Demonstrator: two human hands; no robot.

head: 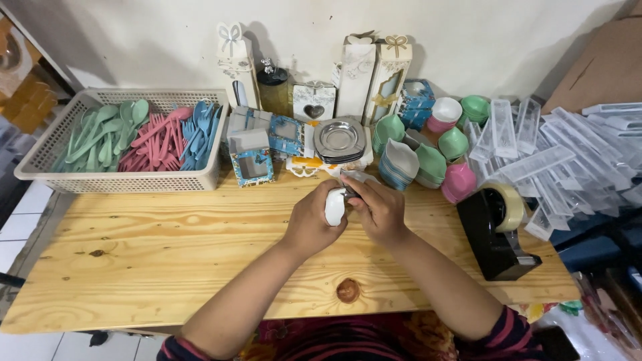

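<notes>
Seen from above, two bare hands meet over the middle of a pale wooden table. The left hand is curled shut around a small white object, rounded like a spoon bowl or little dish, holding it upright just above the tabletop. The right hand presses against it from the right, fingers pinched on its upper end, where a slip of clear wrapping seems to stick out toward the far side; what exactly the fingertips grip is hidden.

This looks like the wrapping or sleeving stage of packing a small favour, about midway: the piece is in hand but not yet closed. The next move likely calls for a steady left-hand hold while the right works the wrapping along.

Just beyond the hands sit a stack of small metal plates and stacks of green, grey and pink bowls. At the near right stands a black tape dispenser, with a heap of clear plastic sleeves behind it. At the far left, a white basket holds green, pink and blue plastic cutlery. Decorated gift boxes line the wall.
</notes>
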